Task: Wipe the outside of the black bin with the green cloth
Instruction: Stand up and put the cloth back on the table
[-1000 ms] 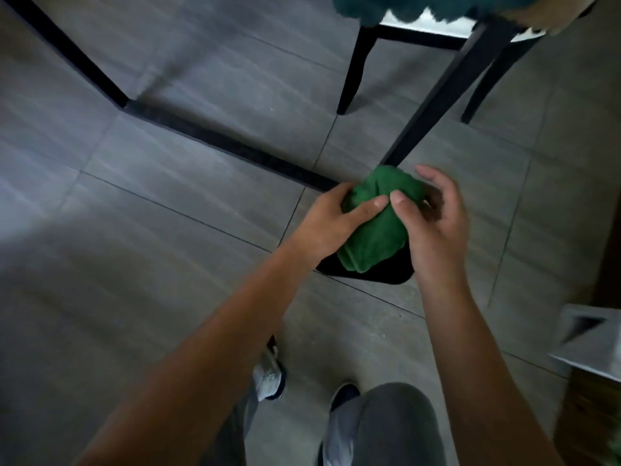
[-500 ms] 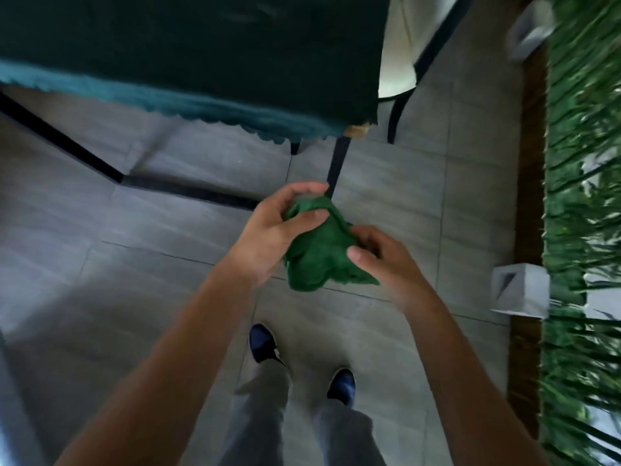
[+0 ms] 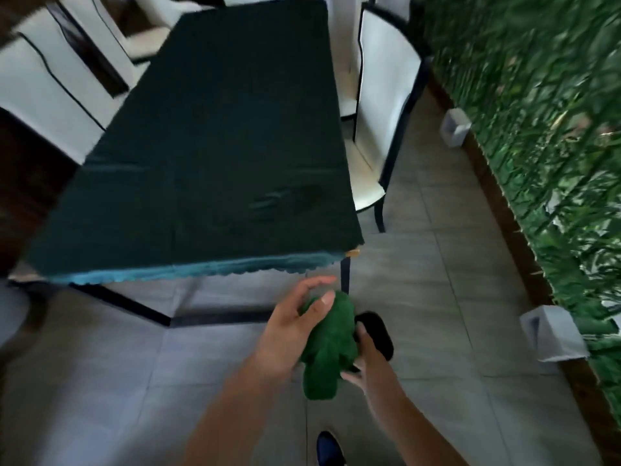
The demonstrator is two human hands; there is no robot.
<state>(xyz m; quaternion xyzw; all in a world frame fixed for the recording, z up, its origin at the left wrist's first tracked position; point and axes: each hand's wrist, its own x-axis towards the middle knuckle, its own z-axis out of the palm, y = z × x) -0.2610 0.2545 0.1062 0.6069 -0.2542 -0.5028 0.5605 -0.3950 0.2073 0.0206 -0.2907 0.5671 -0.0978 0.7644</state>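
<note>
The left hand (image 3: 285, 334) grips the bunched green cloth (image 3: 329, 344) from the left, thumb laid across its top and fingers (image 3: 319, 283) partly spread above it. The right hand (image 3: 366, 361) is mostly hidden behind the cloth; its fingers curl round the black bin (image 3: 378, 334), of which only a dark rounded part shows, touching the cloth's right side. Both are held in the air above the tiled floor (image 3: 437, 280), just off the near right corner of the tabletop (image 3: 215, 146), which wears a dark green cover. A white chair (image 3: 379, 105) stands along the tabletop's right edge. A leafy wall (image 3: 544, 112) runs down the right.
</note>
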